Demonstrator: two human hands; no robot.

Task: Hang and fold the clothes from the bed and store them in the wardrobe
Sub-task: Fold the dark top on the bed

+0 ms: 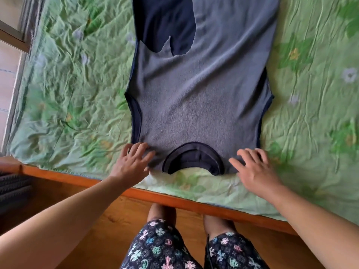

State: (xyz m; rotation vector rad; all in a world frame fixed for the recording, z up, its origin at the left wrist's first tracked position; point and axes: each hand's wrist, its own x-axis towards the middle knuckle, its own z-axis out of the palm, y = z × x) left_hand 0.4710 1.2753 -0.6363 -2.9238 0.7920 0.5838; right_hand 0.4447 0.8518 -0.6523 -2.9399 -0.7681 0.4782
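The fingers point(140, 150) of the left hand point(132, 164) are straight and spread, their tips resting on the near left shoulder of the top point(200, 98). They curl round nothing. The right hand point(254, 169) mirrors it: fingers fanned and flat on the near right shoulder, palm down, with no fold pinched. Both forearms reach in from the lower corners across the bed frame point(174, 200).

Between the two hands sits the neckline point(192, 158), a round opening bound in dark navy, with the sheet point(68, 84) showing through its near curve. The top is sleeveless, in soft grey-blue cloth with a fine nap, and navy binding runs along both armholes point(135, 113). It lies flat and mostly smooth, with a few shallow creases running across the body. At the far end a flap point(165, 22) is turned over and shows a much darker navy face (which face is the outside, I cannot tell).

The top lies in the middle of the bed, neck just beside the near edge and pointing at the person. Its long axis runs straight away from them, and the hem end leaves the frame at the top.

The sheet is crumpled green with a flower print. Below the orange-brown frame are a wooden floor point(108, 220) and the person's patterned shorts point(159, 247).
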